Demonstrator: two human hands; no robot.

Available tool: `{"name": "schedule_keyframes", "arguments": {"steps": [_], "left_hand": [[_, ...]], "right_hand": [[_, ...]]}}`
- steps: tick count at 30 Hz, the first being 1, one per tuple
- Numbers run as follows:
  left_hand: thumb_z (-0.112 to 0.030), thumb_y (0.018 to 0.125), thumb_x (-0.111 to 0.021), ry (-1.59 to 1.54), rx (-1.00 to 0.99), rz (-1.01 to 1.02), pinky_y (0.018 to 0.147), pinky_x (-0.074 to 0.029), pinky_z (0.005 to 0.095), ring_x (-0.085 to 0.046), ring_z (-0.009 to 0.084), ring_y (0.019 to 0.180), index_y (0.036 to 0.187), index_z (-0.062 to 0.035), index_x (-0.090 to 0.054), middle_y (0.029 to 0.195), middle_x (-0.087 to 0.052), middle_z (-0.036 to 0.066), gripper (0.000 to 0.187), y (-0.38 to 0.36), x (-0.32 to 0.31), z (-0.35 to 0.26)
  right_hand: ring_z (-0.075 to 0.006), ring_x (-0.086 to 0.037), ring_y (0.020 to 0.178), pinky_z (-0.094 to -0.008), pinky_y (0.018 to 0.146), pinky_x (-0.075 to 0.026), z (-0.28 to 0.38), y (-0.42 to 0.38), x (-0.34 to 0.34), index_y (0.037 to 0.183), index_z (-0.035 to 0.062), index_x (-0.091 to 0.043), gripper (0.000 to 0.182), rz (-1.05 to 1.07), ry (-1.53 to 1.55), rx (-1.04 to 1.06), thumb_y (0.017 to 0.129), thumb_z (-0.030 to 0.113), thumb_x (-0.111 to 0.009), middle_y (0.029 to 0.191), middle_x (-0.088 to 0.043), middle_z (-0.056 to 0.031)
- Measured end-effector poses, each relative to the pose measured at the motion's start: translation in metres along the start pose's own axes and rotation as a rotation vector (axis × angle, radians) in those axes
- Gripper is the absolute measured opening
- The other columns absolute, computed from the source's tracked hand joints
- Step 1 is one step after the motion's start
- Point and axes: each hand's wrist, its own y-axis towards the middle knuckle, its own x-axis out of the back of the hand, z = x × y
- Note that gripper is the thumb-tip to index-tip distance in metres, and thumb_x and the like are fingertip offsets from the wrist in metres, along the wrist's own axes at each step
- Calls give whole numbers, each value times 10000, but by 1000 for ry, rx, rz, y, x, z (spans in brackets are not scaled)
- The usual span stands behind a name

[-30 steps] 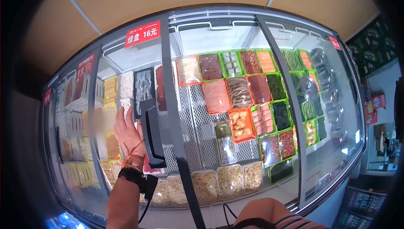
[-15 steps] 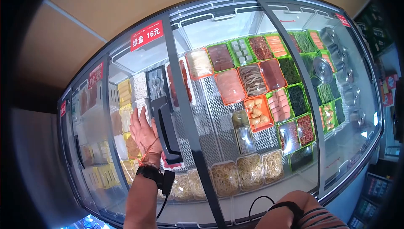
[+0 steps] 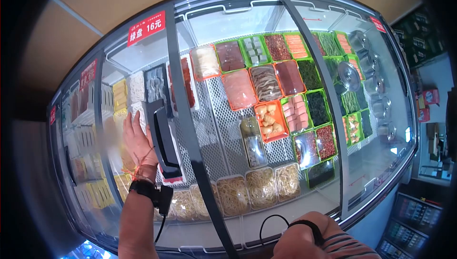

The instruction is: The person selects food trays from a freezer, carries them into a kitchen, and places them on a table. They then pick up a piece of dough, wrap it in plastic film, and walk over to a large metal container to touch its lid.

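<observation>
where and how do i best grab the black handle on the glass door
Probably midway along the black handle, coming from its left with fingers curled over the long edge. It is a long bar running lengthwise up the glass door and seems to stand proud, and the left hand is open close beside that side.

A mesh shelf (image 3: 278, 152) carries packed food trays (image 3: 239, 89).

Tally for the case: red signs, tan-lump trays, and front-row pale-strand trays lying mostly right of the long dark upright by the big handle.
Red signs: 4
Tan-lump tray: 1
Pale-strand trays: 3
Total: 8
</observation>
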Motion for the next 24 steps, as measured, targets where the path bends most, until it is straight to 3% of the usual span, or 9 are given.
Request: {"name": "schedule_keyframes", "arguments": {"steps": [6,7,8,9,12,14,15,18,24], "left_hand": [[-242,915,-480,-13,11,47,1066,-291,438,-376,357,1287,1342,-93,-441,1408,-391,169,454,0,-2,4],[-300,933,-442,-20,29,68,1090,-253,429,-352,343,1316,1372,-119,-422,1437,-368,155,476,-1,-2,5],[-285,934,-447,-2,24,70,1093,-253,428,-350,343,1320,1373,-120,-422,1441,-366,152,470,-1,-2,5],[-285,934,-447,-10,24,75,1093,-253,428,-350,343,1320,1373,-120,-422,1441,-366,152,470,-1,0,6],[-253,929,-455,-7,38,87,1091,-263,427,-339,339,1332,1377,-124,-418,1444,-367,150,468,0,-4,8],[-257,928,-457,5,24,77,1092,-261,424,-336,336,1336,1375,-124,-420,1443,-368,148,469,0,-9,11],[-259,928,-458,12,18,78,1092,-261,423,-334,335,1337,1374,-124,-421,1443,-368,149,468,0,-7,11],[-263,927,-466,45,6,104,1088,-268,428,-344,339,1329,1368,-117,-428,1431,-380,157,466,2,1,7],[-265,937,-465,2,5,80,1072,-288,447,-366,356,1305,1359,-99,-436,1401,-400,178,454,2,2,5]], "right_hand": [[-119,-600,735,-347,688,-488,11,-43,46,1043,62,-588,242,218,-555,-768,871,230,-614,859,-653,-10],[-112,-552,622,-300,585,-459,-23,-76,45,932,42,-541,112,-197,-535,-705,877,120,-599,715,-596,-8],[-93,-549,642,-238,581,-440,-42,-102,41,944,42,-538,86,-575,-391,-930,884,70,-592,711,-563,-18],[-77,-538,642,-201,579,-423,-64,-121,53,938,40,-539,70,-735,-316,-1022,891,43,-591,759,-572,-22],[-153,-616,724,-254,620,-480,-93,-231,84,975,20,-532,243,-681,-613,-1312,866,192,-666,841,-610,-67],[-257,-654,836,-346,690,-518,-89,-262,84,1086,-14,-497,511,-122,-1215,-1634,818,374,-695,905,-632,-132],[-257,-654,836,-346,690,-518,-91,-267,86,1086,-14,-497,511,-123,-1216,-1635,818,374,-695,905,-632,-132],[-335,-636,923,-422,774,-514,-105,-282,86,1270,-75,-339,875,120,-1190,-1978,748,524,-703,988,-601,-214],[-326,-600,972,-415,763,-512,-130,-281,72,1392,15,-259,962,215,-1402,-1944,733,557,-702,1128,-497,-180]]}}
